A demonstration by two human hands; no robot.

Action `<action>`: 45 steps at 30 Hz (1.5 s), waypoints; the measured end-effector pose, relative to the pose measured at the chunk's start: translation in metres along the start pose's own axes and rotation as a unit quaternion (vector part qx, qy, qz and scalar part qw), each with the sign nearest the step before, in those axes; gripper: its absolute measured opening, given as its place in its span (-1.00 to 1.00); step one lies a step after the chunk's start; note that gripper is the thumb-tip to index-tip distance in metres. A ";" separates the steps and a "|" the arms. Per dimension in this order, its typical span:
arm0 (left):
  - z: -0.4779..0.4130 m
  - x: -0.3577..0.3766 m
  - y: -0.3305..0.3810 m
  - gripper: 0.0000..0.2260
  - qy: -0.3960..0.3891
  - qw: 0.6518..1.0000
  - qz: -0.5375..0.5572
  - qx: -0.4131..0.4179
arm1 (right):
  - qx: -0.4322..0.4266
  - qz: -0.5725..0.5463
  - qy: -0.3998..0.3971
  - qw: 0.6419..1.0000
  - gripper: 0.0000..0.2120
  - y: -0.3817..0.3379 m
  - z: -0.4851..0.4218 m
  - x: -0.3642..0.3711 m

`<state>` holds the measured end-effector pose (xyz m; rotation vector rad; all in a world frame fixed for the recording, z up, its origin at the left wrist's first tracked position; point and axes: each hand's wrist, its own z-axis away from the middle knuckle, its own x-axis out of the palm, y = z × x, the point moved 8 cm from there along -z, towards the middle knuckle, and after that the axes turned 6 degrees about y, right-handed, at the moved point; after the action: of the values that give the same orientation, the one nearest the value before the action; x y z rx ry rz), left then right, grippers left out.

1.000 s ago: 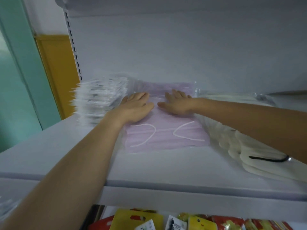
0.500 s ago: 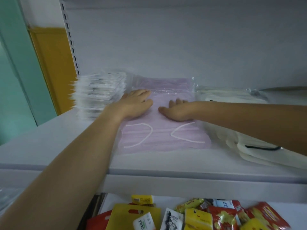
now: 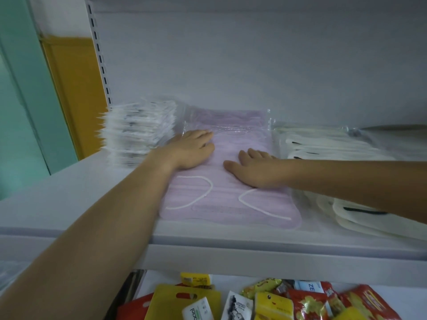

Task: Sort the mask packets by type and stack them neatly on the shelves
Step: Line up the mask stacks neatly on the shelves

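A clear packet of purple masks (image 3: 231,199) with white ear loops lies flat in the middle of the grey shelf (image 3: 69,204). My left hand (image 3: 191,151) rests palm down on its far left part, fingers straight. My right hand (image 3: 251,169) presses flat on the packet's right half. Left of the packet stands a stack of white mask packets (image 3: 136,132). To the right lie packets of cream masks (image 3: 323,146) with black ear loops, partly hidden by my right forearm.
The shelf's back wall (image 3: 254,65) rises close behind the packets. A slotted upright (image 3: 99,54) marks the shelf's left end. On the lower shelf lie several red and yellow snack packets (image 3: 288,301).
My right hand has slid back toward me along the purple packet. My left hand stays near the far left corner. The view has tilted down, showing more of the lower shelf.
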<state>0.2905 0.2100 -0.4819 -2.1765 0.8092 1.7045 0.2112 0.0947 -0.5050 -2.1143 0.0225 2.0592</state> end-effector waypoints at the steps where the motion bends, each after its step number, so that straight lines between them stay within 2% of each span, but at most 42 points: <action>1: -0.001 0.000 0.000 -0.54 0.001 1.000 -0.001 0.001 | 0.001 0.000 0.000 1.000 -0.31 0.001 0.003 0.000; 6: -0.002 0.001 -0.001 -0.55 0.001 1.000 -0.007 0.001 | -0.023 0.028 0.001 0.999 -0.32 0.002 -0.001 0.002; 11: -0.001 0.002 -0.002 -0.55 -0.005 1.000 -0.015 0.001 | -0.042 0.041 0.106 0.993 -0.38 0.011 -0.064 -0.040; 12: -0.001 0.002 -0.002 -0.55 -0.006 1.000 -0.016 0.001 | -0.051 0.052 0.103 0.992 -0.38 0.013 -0.071 -0.035; 15: 0.001 0.003 -0.002 -0.55 -0.011 1.000 -0.021 0.003 | -0.078 0.096 0.021 0.992 -0.39 0.017 -0.086 -0.004; 19: -0.004 0.004 0.001 -0.54 -0.020 1.000 -0.017 0.005 | -0.080 0.086 0.102 0.988 -0.41 0.020 -0.103 -0.042; 23: -0.004 0.010 0.005 -0.54 -0.048 0.999 0.014 0.009 | -0.097 0.132 0.048 0.985 -0.39 0.017 -0.104 -0.021; 26: -0.007 0.014 0.009 -0.52 -0.067 0.997 0.040 0.013 | -0.114 0.113 0.134 0.978 -0.38 0.013 -0.109 -0.051; 27: -0.007 0.016 0.010 -0.51 -0.079 0.996 0.044 0.012 | -0.123 0.121 0.141 0.975 -0.38 0.010 -0.110 -0.053; 30: -0.005 0.024 0.013 -0.47 -0.115 0.992 0.048 0.000 | -0.136 0.153 0.083 0.975 -0.38 0.006 -0.113 -0.032; 34: -0.006 0.025 0.011 -0.46 -0.122 0.991 0.050 -0.007 | -0.130 0.132 0.147 0.972 -0.39 0.007 -0.114 -0.047; 37: -0.005 0.024 0.012 -0.46 -0.116 0.992 0.043 -0.004 | -0.136 0.151 0.107 0.973 -0.39 0.009 -0.111 -0.037; 40: -0.005 0.021 0.012 -0.48 -0.101 0.994 0.041 0.004 | -0.140 0.148 0.122 0.971 -0.37 0.013 -0.111 -0.041; 43: -0.004 0.019 0.013 -0.49 -0.094 0.995 0.034 0.004 | -0.139 0.177 0.083 0.971 -0.38 0.016 -0.114 -0.034; 45: -0.004 0.020 0.012 -0.49 -0.094 0.995 0.030 -0.001 | -0.136 0.153 0.100 0.974 -0.38 0.015 -0.112 -0.039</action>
<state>0.2905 0.1931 -0.4978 -1.9740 0.8292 1.9040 0.3186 0.0592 -0.4665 -2.6270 0.1058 2.1011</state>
